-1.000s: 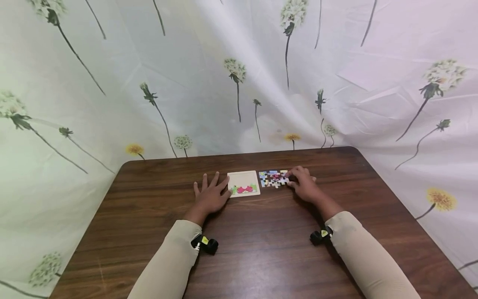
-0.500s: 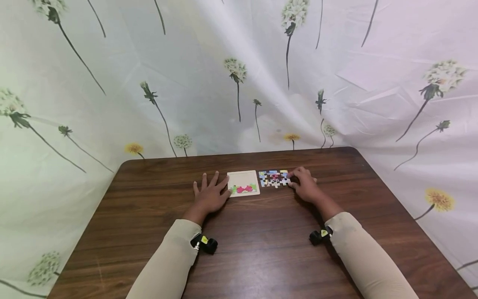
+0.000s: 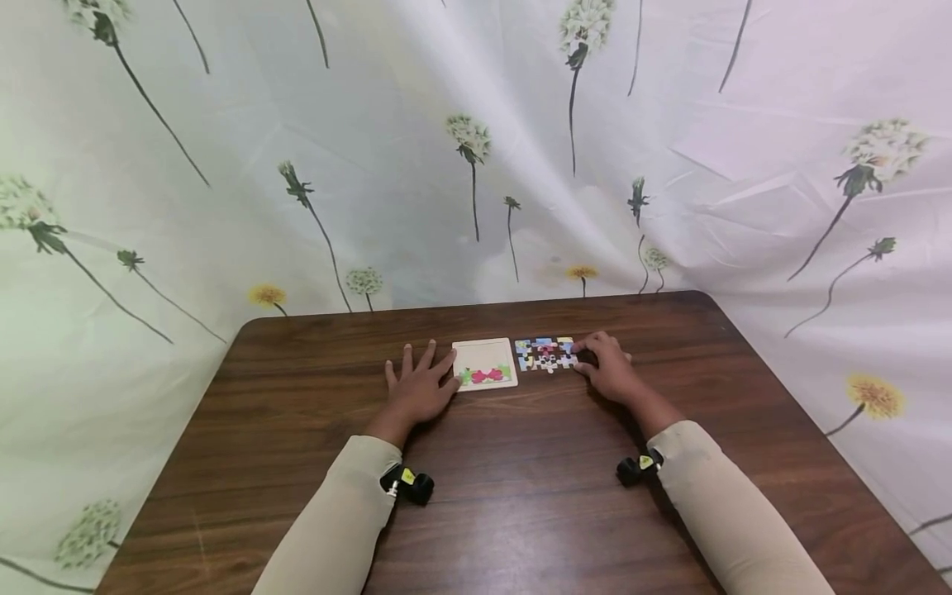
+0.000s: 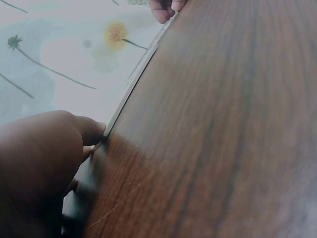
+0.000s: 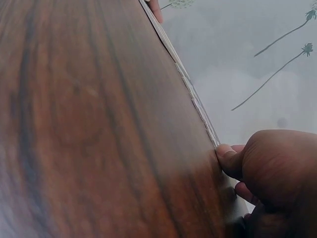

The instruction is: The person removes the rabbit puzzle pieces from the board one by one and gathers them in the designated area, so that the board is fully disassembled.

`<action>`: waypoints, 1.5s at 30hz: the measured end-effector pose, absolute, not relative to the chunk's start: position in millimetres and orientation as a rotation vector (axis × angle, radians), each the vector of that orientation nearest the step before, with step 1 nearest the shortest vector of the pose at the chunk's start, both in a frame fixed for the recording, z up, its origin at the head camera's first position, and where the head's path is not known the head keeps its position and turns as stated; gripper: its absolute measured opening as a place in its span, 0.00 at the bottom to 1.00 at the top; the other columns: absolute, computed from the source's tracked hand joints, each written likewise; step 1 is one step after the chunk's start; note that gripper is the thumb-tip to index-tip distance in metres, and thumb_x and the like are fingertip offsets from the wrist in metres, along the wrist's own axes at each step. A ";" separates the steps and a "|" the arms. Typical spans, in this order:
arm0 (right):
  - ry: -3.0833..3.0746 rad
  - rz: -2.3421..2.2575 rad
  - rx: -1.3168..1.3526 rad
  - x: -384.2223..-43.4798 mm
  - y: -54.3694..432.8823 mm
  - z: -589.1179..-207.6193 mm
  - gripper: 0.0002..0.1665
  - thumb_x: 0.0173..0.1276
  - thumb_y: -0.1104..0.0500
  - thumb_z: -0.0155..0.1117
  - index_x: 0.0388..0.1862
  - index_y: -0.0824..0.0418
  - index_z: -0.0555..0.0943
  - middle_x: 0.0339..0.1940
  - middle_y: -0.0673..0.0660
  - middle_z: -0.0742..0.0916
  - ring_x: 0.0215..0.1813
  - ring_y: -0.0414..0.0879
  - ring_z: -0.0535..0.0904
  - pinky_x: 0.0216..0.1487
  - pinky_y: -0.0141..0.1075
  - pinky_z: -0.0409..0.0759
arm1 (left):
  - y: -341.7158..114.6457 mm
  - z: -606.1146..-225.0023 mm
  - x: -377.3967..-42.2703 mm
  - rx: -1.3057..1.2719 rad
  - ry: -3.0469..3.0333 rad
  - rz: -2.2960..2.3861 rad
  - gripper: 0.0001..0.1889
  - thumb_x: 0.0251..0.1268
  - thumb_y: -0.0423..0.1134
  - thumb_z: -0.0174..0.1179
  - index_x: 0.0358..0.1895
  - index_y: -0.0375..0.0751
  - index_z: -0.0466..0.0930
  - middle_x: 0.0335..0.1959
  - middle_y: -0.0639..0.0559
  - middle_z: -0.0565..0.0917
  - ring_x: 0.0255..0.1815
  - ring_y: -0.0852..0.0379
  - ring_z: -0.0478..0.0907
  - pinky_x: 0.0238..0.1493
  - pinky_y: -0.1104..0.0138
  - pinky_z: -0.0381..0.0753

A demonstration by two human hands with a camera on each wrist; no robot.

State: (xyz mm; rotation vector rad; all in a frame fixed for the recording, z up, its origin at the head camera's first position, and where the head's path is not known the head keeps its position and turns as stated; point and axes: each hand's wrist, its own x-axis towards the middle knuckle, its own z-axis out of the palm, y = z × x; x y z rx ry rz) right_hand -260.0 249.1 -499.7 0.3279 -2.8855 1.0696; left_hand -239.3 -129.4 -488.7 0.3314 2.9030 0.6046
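Note:
My left hand (image 3: 420, 391) lies spread on the table, its thumb and index fingertip at the left edge of a pale square puzzle tray (image 3: 483, 355). Pink flowers and green leaves line the tray's lower part. Just right of the tray lie several colourful jigsaw pieces (image 3: 546, 354) in two rows with small gaps. My right hand (image 3: 608, 370) is at their right end, thumb and index finger bent and apart, fingertips against the end pieces. In the right wrist view the thumb (image 5: 229, 154) meets the thin edge of the pieces. The other right fingers are partly hidden.
The brown wooden table (image 3: 491, 487) has rounded far corners. A white cloth (image 3: 409, 207) printed with dandelions hangs behind it and along both sides. Each wrist carries a small black camera, such as the left one (image 3: 418, 488).
The right fingertips have shifted very slightly right, and the rightmost pieces show a little more. The left hand and the tray have stayed in place.

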 end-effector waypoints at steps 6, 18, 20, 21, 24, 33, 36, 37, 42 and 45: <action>-2.889 1.076 0.344 -259.9 250.9 -498.2 0.13 0.80 0.62 0.69 0.60 0.62 0.86 0.66 0.67 0.80 0.74 0.69 0.70 0.71 0.73 0.57 | -129.4 -486.1 -238.7 0.332 2.900 0.606 0.35 0.89 0.63 0.45 0.91 0.62 0.54 0.94 0.45 0.42 0.92 0.28 0.26 0.83 0.23 0.25; -2.885 1.032 0.364 -264.1 244.5 -489.2 0.19 0.79 0.62 0.70 0.67 0.61 0.84 0.68 0.68 0.80 0.77 0.70 0.69 0.70 0.75 0.60 | -129.0 -484.6 -241.1 0.328 2.916 0.596 0.35 0.88 0.63 0.45 0.90 0.62 0.54 0.94 0.45 0.43 0.93 0.29 0.26 0.83 0.23 0.25; -2.882 1.020 0.372 -265.9 241.4 -489.0 0.19 0.79 0.63 0.70 0.66 0.61 0.84 0.68 0.67 0.80 0.77 0.70 0.69 0.71 0.75 0.60 | -128.8 -484.0 -240.7 0.330 2.911 0.599 0.35 0.88 0.63 0.45 0.91 0.62 0.54 0.94 0.45 0.43 0.93 0.29 0.26 0.83 0.23 0.25; -2.881 1.015 0.377 -266.9 239.3 -489.4 0.19 0.79 0.63 0.70 0.66 0.61 0.85 0.68 0.67 0.80 0.77 0.70 0.69 0.72 0.76 0.60 | -128.7 -483.8 -240.4 0.330 2.909 0.598 0.35 0.88 0.63 0.45 0.91 0.62 0.54 0.94 0.45 0.43 0.93 0.29 0.26 0.83 0.23 0.25; -2.887 1.015 0.393 -268.7 231.1 -490.1 0.19 0.79 0.64 0.70 0.65 0.60 0.85 0.68 0.66 0.81 0.77 0.69 0.69 0.72 0.75 0.58 | -128.6 -483.7 -239.5 0.328 2.904 0.599 0.35 0.89 0.63 0.45 0.91 0.62 0.54 0.94 0.45 0.43 0.93 0.28 0.26 0.83 0.23 0.25; -2.877 1.003 0.502 -270.9 200.7 -487.9 0.18 0.76 0.66 0.71 0.63 0.59 0.87 0.66 0.63 0.82 0.69 0.63 0.72 0.65 0.63 0.59 | -128.4 -485.2 -239.7 0.327 2.906 0.599 0.35 0.89 0.63 0.45 0.91 0.62 0.54 0.94 0.45 0.43 0.93 0.28 0.26 0.83 0.23 0.25; -2.883 0.999 0.529 -271.3 190.6 -487.9 0.16 0.77 0.65 0.70 0.61 0.60 0.87 0.66 0.62 0.83 0.70 0.62 0.73 0.64 0.62 0.60 | -128.9 -486.0 -239.4 0.329 2.900 0.601 0.35 0.89 0.63 0.45 0.91 0.62 0.54 0.94 0.45 0.42 0.93 0.29 0.26 0.83 0.23 0.24; -2.885 0.992 0.535 -271.3 187.4 -487.7 0.16 0.77 0.65 0.70 0.61 0.60 0.87 0.65 0.62 0.83 0.70 0.62 0.74 0.64 0.62 0.61 | -129.1 -486.2 -239.3 0.329 2.898 0.601 0.35 0.89 0.63 0.45 0.91 0.62 0.53 0.94 0.45 0.42 0.93 0.29 0.26 0.83 0.24 0.24; -2.894 0.976 0.573 -271.4 173.0 -487.7 0.14 0.79 0.65 0.69 0.60 0.59 0.87 0.63 0.61 0.85 0.68 0.60 0.77 0.66 0.64 0.62 | -129.6 -488.4 -239.7 0.329 2.894 0.590 0.35 0.89 0.63 0.44 0.91 0.62 0.53 0.94 0.46 0.42 0.93 0.29 0.25 0.83 0.24 0.24; -2.889 0.968 0.603 -270.7 165.0 -487.2 0.14 0.79 0.65 0.69 0.60 0.58 0.87 0.63 0.61 0.85 0.68 0.61 0.78 0.67 0.67 0.61 | -129.9 -488.7 -239.6 0.325 2.894 0.586 0.35 0.89 0.63 0.43 0.91 0.63 0.52 0.94 0.46 0.41 0.93 0.30 0.25 0.83 0.24 0.24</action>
